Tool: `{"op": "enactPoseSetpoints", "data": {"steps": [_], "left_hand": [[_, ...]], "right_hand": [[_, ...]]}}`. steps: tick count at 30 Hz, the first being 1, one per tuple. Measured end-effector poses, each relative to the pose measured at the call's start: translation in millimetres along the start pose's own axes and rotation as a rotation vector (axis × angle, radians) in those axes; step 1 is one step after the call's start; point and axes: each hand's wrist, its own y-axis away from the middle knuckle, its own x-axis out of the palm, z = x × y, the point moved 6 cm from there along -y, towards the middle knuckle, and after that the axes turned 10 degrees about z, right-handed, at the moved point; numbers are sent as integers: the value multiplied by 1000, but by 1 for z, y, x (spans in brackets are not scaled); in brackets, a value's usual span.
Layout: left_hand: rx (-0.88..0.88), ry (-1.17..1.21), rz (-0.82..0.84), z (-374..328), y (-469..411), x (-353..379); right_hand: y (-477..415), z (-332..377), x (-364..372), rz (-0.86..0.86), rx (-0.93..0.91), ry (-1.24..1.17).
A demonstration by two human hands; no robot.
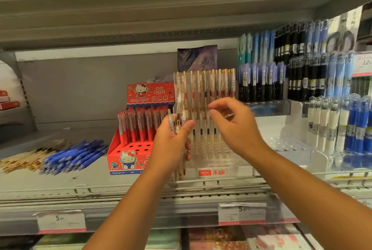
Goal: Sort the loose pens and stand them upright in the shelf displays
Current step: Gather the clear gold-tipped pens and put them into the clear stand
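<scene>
A bundle of clear pens with gold clips was grasped in the left hand, the fingers being curled round the barrels and the thumb pressed on the front. The bundle was held upright, just in front of the left edge of the clear display stand (the one with the red "hesu" label). In the back rows of this stand upright clear pens were seen, and open holes were shown in the front rows. The right hand was held before the middle rows, its thumb and forefinger bent toward each other; whether a pen was pinched between them could not be told. On the shelf, to the left, a red box with red pens was placed. Further left, loose blue pens and loose gold-clipped pens were laid flat in two heaps.
</scene>
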Motion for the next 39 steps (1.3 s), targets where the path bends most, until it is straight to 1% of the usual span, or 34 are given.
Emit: {"op": "enactPoseSetpoints", "data": {"steps": [3, 5, 7, 10, 15, 18, 23, 26, 28, 31, 35, 39], "left_hand": [[23, 15, 10, -2, 0, 3], [44, 23, 24, -4, 0, 4], [53, 36, 35, -5, 0, 6], [63, 34, 57, -6, 0, 8], [75, -6, 62, -5, -1, 9], [56, -12, 38, -2, -1, 5], [47, -6, 19, 0, -1, 3], [43, -14, 9, -2, 0, 2], [35, -5, 13, -3, 1, 2], [14, 10, 18, -4, 2, 2], [-13, 68, 37, -4, 2, 3], [-3, 85, 48, -4, 2, 3]], "right_hand": [[-6, 11, 27, 163, 116, -162], [-10, 11, 39, 217, 222, -230], [-12, 9, 45, 231, 284, -281], [-11, 6, 45, 219, 326, -351], [-8, 6, 39, 227, 305, -364], [-9, 2, 26, 142, 282, -362], [-9, -9, -10, -28, 218, -460], [-9, -21, -38, -197, 164, -417], [-8, -32, -50, -274, 135, -352], [-2, -48, -58, -338, 106, -258], [3, -59, -63, -401, 63, -207], [0, -62, -59, -367, 52, -144]]}}
